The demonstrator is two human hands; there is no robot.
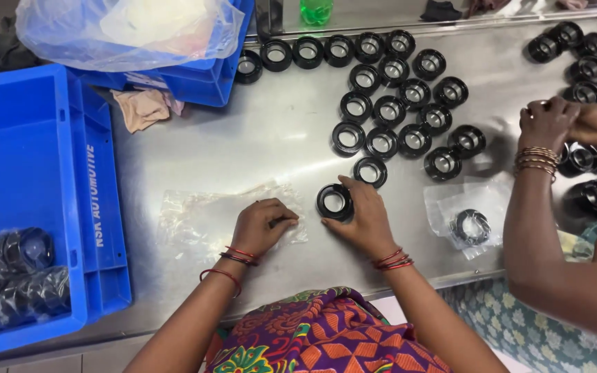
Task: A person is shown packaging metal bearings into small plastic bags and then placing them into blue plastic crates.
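Two hands at work on the steel counter (271, 138), near edge, centre. Right hand (364, 221) has its grip closed on one black ring part (334, 202), fingers wrapped over the right rim, thumb at the near side; the ring sits flat on the counter, bore upward, just near of the loose cluster of identical black rings (402, 103) laid out further back. Left hand (264, 228) presses down on a clear plastic bag (202, 217) lying flat and crumpled to the left of the held ring; fingers are curled with the tips pinched on the film at the bag's right edge, so this grip is closed on the bag. Ring and bag edge are near each other but not touching. Judgement: bagging goes best if the left fingers pinch only one layer of film to open the mouth toward the ring, with the ring held by the outer rim and kept level so it slides in without snagging. Likely fault: both layers pinched together, mouth stays shut. Far left, a blue crate (36, 159) holds bagged rings in its near corner. At right, another person's hands (561, 124) handle more rings; one bagged ring (471, 226) lies near them.
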